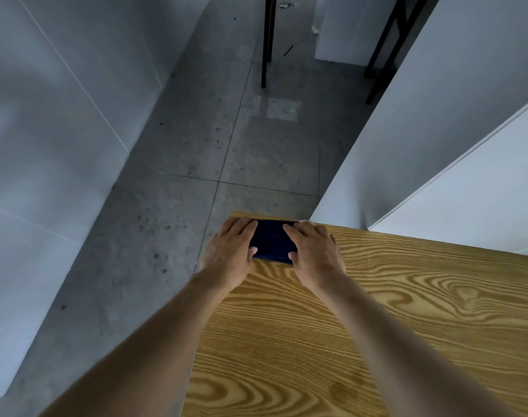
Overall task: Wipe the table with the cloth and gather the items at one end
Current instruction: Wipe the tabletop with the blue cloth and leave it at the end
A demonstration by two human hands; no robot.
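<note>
A dark blue cloth (273, 241) lies flat at the far left corner of the wooden table (377, 311). My left hand (231, 251) presses palm down on the cloth's left side, partly over the table's left edge. My right hand (312, 252) presses palm down on its right side. Both hands have their fingers spread and cover the cloth's ends. No other items show on the table.
The table's left edge and far edge drop to a grey tiled floor (196, 145). White panels (437, 130) stand against the far right side. A white wall (46, 115) runs along the left. Black furniture legs (267, 40) stand farther back.
</note>
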